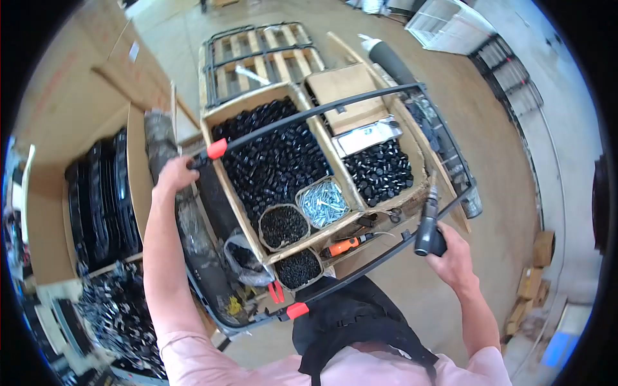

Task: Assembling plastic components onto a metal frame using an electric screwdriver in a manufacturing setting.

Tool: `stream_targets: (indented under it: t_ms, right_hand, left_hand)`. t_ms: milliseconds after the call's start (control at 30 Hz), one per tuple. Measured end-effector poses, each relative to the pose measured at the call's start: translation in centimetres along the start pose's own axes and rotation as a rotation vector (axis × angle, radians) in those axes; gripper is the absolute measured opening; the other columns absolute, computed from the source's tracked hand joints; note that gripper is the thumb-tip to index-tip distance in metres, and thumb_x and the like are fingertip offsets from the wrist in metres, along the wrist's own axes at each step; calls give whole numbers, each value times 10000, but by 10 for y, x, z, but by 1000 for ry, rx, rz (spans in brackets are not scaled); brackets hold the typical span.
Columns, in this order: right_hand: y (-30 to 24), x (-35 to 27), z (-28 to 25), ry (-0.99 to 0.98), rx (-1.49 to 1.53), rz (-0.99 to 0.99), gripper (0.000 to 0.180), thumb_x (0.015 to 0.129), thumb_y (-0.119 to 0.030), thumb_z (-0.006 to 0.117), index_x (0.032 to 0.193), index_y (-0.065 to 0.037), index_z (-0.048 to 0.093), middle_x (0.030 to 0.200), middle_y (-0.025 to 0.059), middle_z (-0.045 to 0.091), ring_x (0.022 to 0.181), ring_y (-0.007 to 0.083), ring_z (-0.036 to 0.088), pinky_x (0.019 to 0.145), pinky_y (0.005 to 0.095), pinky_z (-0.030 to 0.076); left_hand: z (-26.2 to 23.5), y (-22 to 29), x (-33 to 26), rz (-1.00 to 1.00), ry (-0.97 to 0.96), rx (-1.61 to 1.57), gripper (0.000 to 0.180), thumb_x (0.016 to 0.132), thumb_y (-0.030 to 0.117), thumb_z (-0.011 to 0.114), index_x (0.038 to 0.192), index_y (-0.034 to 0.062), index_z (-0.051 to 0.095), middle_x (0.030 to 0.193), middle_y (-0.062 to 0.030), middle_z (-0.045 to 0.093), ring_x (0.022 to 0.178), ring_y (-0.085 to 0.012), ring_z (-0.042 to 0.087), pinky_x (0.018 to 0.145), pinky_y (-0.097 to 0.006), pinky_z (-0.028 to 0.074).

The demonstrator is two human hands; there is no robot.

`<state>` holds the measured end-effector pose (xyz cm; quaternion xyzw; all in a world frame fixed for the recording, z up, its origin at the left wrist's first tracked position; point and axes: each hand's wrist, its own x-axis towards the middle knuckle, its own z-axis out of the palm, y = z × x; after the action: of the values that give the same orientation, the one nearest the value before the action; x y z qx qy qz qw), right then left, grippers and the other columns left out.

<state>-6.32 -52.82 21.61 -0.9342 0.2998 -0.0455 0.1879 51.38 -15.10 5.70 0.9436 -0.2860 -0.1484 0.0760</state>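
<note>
1. I see a black metal frame (335,106) lying across the boxes on the cart, a thin tube bent into a big rounded rectangle, with red clamps on it: one (217,148) at 10 o'clock and one (297,310) at 6 o'clock near my body.
2. The frame's far bar runs from the 10 o'clock clamp up toward 1 o'clock; its near bar runs from the 6 o'clock clamp up toward 3 o'clock.
3. My left hand (172,175) sits at 9 o'clock, fingers curled tight around the frame's corner just beside the upper red clamp.
4. My right hand (450,254) sits at 4 o'clock, wrapped shut around the dark handle of a driver (429,222). The tool points up, its tip close to the frame's right side; I cannot tell whether the tip touches it.
5. Under the frame, a large cardboard box (273,157) at the centre is full of small black caps, and a second box (380,170) at 2 o'clock holds more.
6. Toward 6 o'clock from the big box sit round tubs: silver screws (323,202), and black screws (283,226) just beside them.
7. An orange-handled tool (344,245) lies near the box's front edge.
8. A wooden pallet (264,58) lies on the floor at 12 o'clock.
</note>
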Motion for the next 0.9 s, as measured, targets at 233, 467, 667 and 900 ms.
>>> stream_targets:
  t_ms: [233,467,667,900]
  right_hand:
    - [88,-105,-16,351,261,512,486,763,-59,747,1233,23,659,995,142,715,909,227,692,846,335,532]
    - [155,-115,-10,492,715,730,133,871,-97,699,930,-57,586,729,-35,535,600,63,490,541,255,372]
    - [195,-96,-64,645,847,572,121,919,-136,703,958,-56,620,680,-34,552,539,62,490,485,255,365]
    - [241,-116,-110,797,1239,432,188,990,-122,661,1155,-40,696,749,-17,597,563,62,486,498,249,386]
  left_hand:
    - [-21,52,-15,-63,-70,-14,463,863,532,769,1023,99,802,977,-212,775,972,-400,747,861,-502,577]
    - [-150,126,-134,61,521,46,282,885,341,819,1014,95,769,847,-171,738,787,-378,731,705,-458,558]
    - [-246,179,-229,195,978,161,255,820,65,774,1075,58,762,987,-130,761,909,-329,729,832,-418,573]
    - [-212,241,-371,204,1160,419,154,814,151,802,958,133,748,917,-89,735,854,-298,696,771,-438,515]
